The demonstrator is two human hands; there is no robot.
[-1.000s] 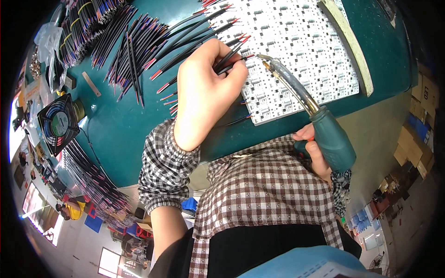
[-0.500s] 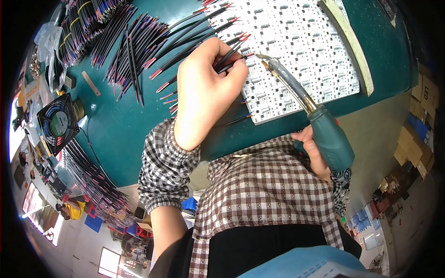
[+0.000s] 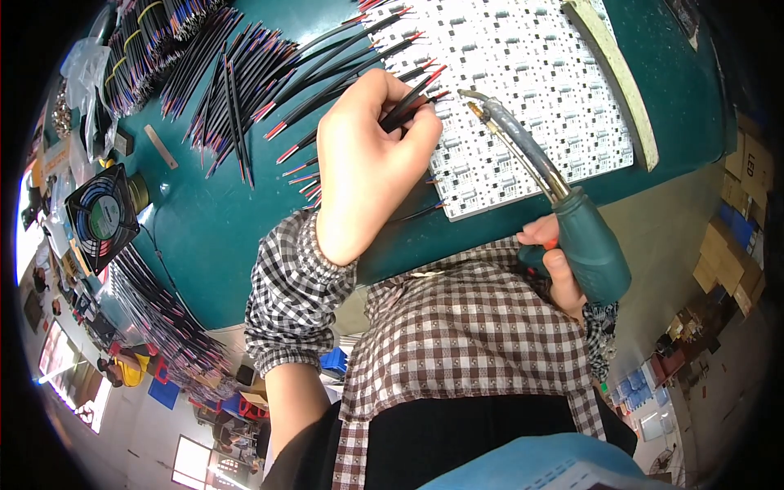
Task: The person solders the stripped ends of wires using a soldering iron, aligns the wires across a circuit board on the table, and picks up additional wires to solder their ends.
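Observation:
My left hand (image 3: pixel 359 155) is closed, pinching black-sheathed cables (image 3: pixel 415 91) with red-tipped ends over the left part of a white circuit board panel (image 3: pixel 563 114). In my right hand (image 3: pixel 558 265) is a soldering gun (image 3: pixel 594 245) with a green handle and a bent metal tip. Its fingers wrap under the handle and are partly hidden by it. The tip hovers over the panel, a little to the right of the held cable ends and apart from them. More cables lie along the panel's left edge, ends on the board; my left hand hides some.
Loose piles of cut cables (image 3: pixel 237 90) and tied bundles (image 3: pixel 147 41) cover the far left of the green table (image 3: pixel 220 269). A small black fan (image 3: pixel 102 216) stands at the left edge. A pale curved strip (image 3: pixel 616 82) lies across the panel's right side.
The soldering gun has shifted slightly right, and its tip has drawn away from the cable end. My left hand has moved a little to the right with the cables still in it.

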